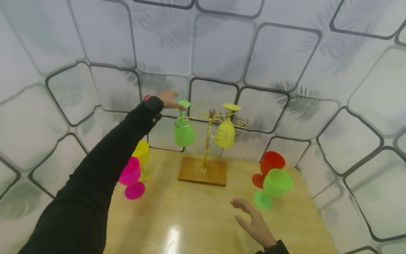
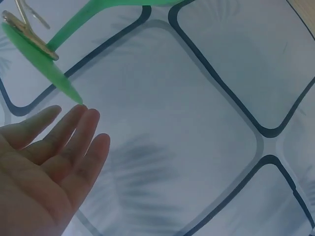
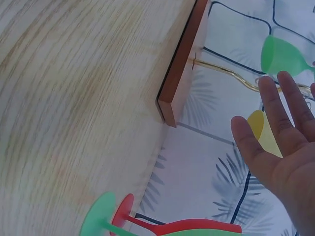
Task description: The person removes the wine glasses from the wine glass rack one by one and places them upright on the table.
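Note:
A gold rack (image 1: 207, 141) on a wooden base (image 1: 202, 171) holds two goblets upside down: a green one (image 1: 184, 132) on its left and a yellow one (image 1: 226, 132) on its right. My left hand (image 1: 169, 99) is beside the green goblet's foot, fingers extended. In the left wrist view the fingertips of that hand (image 2: 59, 162) are at the edge of the green foot (image 2: 47, 66); whether they touch it I cannot tell. Fingers spread and holding nothing, my right hand (image 1: 253, 224) is over the table, near the upright green goblet (image 1: 277, 182).
Behind the right green goblet stands a red goblet (image 1: 271, 163). At the left, a magenta goblet (image 1: 131, 173) and a yellow goblet (image 1: 142, 155) stand beside my left sleeve. A patterned cloth (image 1: 222, 49) rises behind the wooden table (image 1: 190, 211).

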{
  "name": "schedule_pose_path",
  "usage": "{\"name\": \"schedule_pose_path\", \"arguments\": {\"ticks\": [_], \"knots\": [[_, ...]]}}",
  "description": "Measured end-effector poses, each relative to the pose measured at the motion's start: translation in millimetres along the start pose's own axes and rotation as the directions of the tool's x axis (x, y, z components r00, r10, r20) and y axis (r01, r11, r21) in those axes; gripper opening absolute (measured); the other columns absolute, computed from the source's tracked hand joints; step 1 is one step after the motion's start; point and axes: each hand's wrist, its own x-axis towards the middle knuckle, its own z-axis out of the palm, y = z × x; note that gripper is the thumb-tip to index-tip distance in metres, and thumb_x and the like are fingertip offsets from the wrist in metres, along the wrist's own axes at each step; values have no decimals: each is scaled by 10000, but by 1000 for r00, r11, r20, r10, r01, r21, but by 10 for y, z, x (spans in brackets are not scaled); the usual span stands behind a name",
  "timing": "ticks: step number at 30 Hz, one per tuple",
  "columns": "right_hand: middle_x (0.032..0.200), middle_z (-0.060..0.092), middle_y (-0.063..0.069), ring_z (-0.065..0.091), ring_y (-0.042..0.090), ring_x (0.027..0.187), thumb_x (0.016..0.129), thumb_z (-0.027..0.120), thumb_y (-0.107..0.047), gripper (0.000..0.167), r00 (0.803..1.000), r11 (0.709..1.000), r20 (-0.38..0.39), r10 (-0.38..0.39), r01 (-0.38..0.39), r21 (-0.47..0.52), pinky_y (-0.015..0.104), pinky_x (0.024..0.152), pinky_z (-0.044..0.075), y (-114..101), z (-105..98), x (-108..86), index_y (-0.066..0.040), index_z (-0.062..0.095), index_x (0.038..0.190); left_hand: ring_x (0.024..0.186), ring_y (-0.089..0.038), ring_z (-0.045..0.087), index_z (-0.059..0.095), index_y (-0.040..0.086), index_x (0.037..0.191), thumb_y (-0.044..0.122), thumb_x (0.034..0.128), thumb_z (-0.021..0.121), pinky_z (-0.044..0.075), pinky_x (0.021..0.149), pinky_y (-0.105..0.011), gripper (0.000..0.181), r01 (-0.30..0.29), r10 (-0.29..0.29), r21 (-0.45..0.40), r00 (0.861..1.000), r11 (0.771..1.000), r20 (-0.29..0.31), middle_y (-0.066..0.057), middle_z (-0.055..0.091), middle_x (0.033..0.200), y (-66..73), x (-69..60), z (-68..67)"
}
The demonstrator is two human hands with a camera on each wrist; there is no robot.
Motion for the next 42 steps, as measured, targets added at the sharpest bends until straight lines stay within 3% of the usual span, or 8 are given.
{"name": "schedule_pose_path", "arguments": {"ticks": [5, 8, 15, 25, 32, 36, 39, 42], "knots": [[1285, 594, 0, 575, 142, 1135, 913, 608, -226, 395, 1000, 1000, 24, 20, -20, 22, 359, 962, 489, 21, 24, -9, -221, 507, 1296, 1242, -406, 449, 355, -120, 1375, 368, 819, 657, 394, 1058, -481, 799, 5, -5, 32, 1000, 999, 4, -297, 423, 1385, -22, 89, 40], [1281, 591, -13, 571, 193, 1146, 913, 611, -212, 389, 999, 999, 39, 29, -28, -32, 401, 966, 485, 51, 41, -6, -217, 518, 1291, 1233, -394, 466, 406, -126, 1344, 359, 815, 666, 410, 1045, -472, 764, -12, 12, 42, 1000, 999, -3, -286, 456, 1368, -7, 129, 41], [1240, 611, -1, 585, 236, 1124, 884, 623, -75, 406, 997, 992, 63, -36, 44, -117, 448, 931, 497, 98, 105, -8, -178, 543, 1269, 1241, -404, 461, 460, -127, 1307, 356, 820, 646, 414, 1042, -474, 711, -40, 39, 56, 999, 998, 16, -284, 466, 1364, 103, 129, -17], [1237, 609, -16, 591, 211, 1109, 892, 619, -89, 401, 997, 994, 66, -38, 44, -102, 437, 928, 500, 98, 118, -9, -201, 535, 1268, 1309, -403, 396, 373, -98, 1383, 378, 860, 611, 370, 1086, -489, 746, -2, 1, 27, 999, 1000, 47, -263, 400, 1431, 115, 180, -89], [1236, 610, 2, 592, 211, 1105, 886, 619, -71, 415, 997, 995, 62, -51, 56, -82, 444, 925, 499, 107, 108, -4, -193, 530, 1273, 1310, -408, 396, 393, -99, 1371, 387, 857, 609, 379, 1080, -487, 739, 28, -28, 44, 1000, 999, 11, -259, 404, 1430, 231, 144, -153], [1236, 609, 2, 591, 209, 1105, 889, 617, -69, 416, 997, 996, 62, -51, 56, -76, 445, 924, 498, 118, 103, -12, -198, 527, 1274, 940, -284, 559, 609, -29, 1045, 410, 837, 621, 487, 806, -342, 486, 42, -39, 61, 998, 997, -48, -150, 615, 1020, 252, 204, -122], [1235, 611, 5, 590, 210, 1107, 904, 610, -112, 390, 997, 996, 63, -53, 57, -70, 445, 925, 498, 119, 98, -18, -199, 526, 1275, 687, -182, 420, 492, 63, 747, 426, 823, 631, 354, 592, -267, 396, 54, -45, 78, 993, 995, -108, -22, 452, 734, 286, 231, -96], [1234, 612, 6, 587, 211, 1113, 919, 599, -168, 367, 997, 997, 67, -49, 53, -56, 443, 929, 496, 117, 95, -28, -198, 523, 1277, 635, -151, 381, 421, 106, 690, 420, 823, 641, 310, 552, -242, 406, 73, -58, 91, 986, 993, -153, 7, 394, 685, 371, 189, -88]]}}
